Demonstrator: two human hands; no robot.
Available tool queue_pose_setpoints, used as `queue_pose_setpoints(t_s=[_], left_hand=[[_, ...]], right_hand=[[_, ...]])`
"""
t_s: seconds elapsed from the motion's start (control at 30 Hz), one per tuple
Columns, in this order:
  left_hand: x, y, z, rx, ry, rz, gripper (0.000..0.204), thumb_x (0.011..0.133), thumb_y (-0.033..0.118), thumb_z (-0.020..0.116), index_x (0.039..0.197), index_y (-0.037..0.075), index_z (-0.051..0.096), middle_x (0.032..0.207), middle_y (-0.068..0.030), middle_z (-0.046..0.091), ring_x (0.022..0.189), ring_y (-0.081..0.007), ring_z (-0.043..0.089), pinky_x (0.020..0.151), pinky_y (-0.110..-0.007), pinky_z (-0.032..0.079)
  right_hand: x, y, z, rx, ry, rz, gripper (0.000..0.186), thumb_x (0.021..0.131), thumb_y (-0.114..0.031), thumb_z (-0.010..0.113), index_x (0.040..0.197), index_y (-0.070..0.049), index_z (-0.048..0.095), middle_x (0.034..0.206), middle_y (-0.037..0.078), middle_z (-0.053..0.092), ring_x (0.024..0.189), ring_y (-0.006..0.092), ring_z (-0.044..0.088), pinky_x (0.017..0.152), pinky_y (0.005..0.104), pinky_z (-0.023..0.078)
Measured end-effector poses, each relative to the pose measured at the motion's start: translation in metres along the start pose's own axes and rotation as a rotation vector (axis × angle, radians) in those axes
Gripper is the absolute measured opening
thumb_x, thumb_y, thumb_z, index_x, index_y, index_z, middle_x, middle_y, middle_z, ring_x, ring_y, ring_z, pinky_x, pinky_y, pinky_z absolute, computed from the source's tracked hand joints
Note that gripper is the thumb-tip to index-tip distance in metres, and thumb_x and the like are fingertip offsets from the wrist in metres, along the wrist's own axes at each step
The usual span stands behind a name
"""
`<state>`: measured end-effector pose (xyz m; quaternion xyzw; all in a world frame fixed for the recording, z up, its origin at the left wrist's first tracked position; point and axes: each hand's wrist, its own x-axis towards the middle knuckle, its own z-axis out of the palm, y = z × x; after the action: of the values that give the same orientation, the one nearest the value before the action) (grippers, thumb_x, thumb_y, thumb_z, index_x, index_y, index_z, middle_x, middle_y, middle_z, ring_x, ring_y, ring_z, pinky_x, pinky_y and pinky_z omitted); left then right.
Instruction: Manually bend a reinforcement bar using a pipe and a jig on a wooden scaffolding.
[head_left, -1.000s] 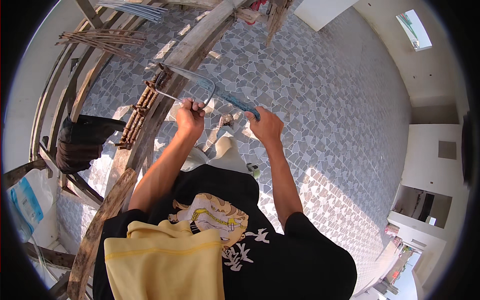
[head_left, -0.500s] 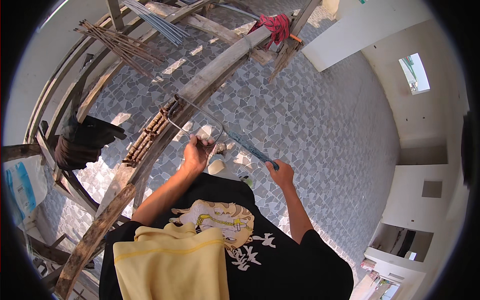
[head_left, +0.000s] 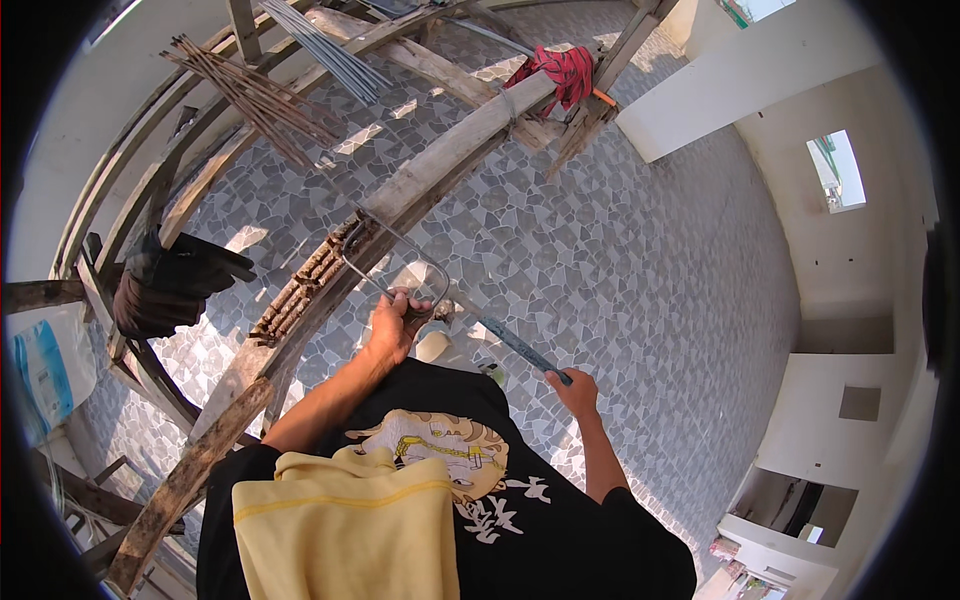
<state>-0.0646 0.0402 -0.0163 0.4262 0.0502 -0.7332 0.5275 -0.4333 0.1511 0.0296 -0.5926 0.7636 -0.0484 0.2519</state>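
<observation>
My left hand (head_left: 395,325) is closed on a thin steel rod (head_left: 412,246) bent into a partial rectangular loop. The loop's far end lies at the rusty bar pieces (head_left: 312,280) fixed along the top of a wooden beam (head_left: 440,155). To the right, my right hand (head_left: 575,390) grips the lower end of a long blue-grey bar (head_left: 515,345). This bar slants up and left toward the loop; whether its far end touches the rod is unclear.
A bundle of rusty rods (head_left: 245,95) and a bundle of grey rods (head_left: 330,50) lie across timbers at the upper left. Red cloth strips (head_left: 560,75) hang over the beam's far end. Dark cloth (head_left: 165,285) drapes the left timbers. Grey patterned tiles (head_left: 640,280) cover the floor.
My right hand has drawn the blue-grey bar's lower end toward me and slightly right. My left hand still holds the bent rod by the beam. The whole view has shifted a little.
</observation>
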Motion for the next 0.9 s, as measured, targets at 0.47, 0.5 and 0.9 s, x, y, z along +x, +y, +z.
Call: queue_pose_setpoints(t_s=[0.47,0.5,0.9], left_hand=[[-0.089,0.099,0.043,1.510,0.248,0.972,0.027,0.097,0.027,0.055,0.080,0.006,0.053,0.057,-0.0156,0.049,0.054,-0.0367,0.050,0.049,-0.042,0.040],[-0.092,0.104,0.042,1.631,0.290,1.019,0.026,0.095,0.026,0.056,0.080,0.006,0.052,0.060,-0.0185,0.050,0.057,-0.0407,0.051,0.049,-0.045,0.040],[-0.041,0.077,-0.028,2.123,0.353,0.791,0.023,0.095,0.028,0.054,0.082,0.009,0.056,0.075,-0.0083,0.062,0.078,-0.0262,0.061,0.081,-0.039,0.038]], right_hand=[[0.119,0.036,0.032,0.707,-0.269,0.176,0.045,0.095,-0.043,0.059,0.077,-0.002,0.063,0.058,-0.001,0.052,0.046,0.0062,0.044,0.042,0.0217,0.035],[0.135,0.034,0.026,0.697,-0.303,0.156,0.045,0.095,-0.043,0.059,0.077,-0.002,0.063,0.058,-0.001,0.052,0.046,0.0062,0.044,0.042,0.0217,0.035],[0.248,-0.011,-0.049,0.743,-0.466,-0.033,0.040,0.094,-0.040,0.059,0.073,-0.005,0.058,0.058,-0.001,0.051,0.046,0.0057,0.044,0.043,0.0209,0.036]])
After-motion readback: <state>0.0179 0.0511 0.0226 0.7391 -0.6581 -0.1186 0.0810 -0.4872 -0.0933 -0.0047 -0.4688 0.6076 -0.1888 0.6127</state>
